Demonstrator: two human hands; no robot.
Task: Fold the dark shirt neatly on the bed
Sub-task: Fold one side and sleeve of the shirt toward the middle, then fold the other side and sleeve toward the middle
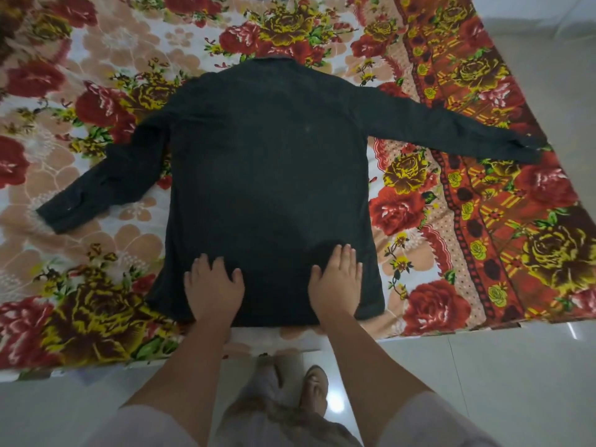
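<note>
The dark long-sleeved shirt (267, 175) lies spread flat, back side up, on the bed, collar at the far end and hem near me. Both sleeves stretch out to the sides, the left one angled down toward me, the right one reaching the bed's right edge. My left hand (214, 287) rests flat on the lower left part of the shirt, its fingers spread. My right hand (337, 280) presses flat on the lower right part, with straight fingers. Neither hand holds any cloth.
The bed carries a floral sheet (96, 317) in red, yellow and peach. Its near edge runs just below the shirt's hem. White tiled floor (500, 382) lies to the right and in front, where my feet (314, 388) stand.
</note>
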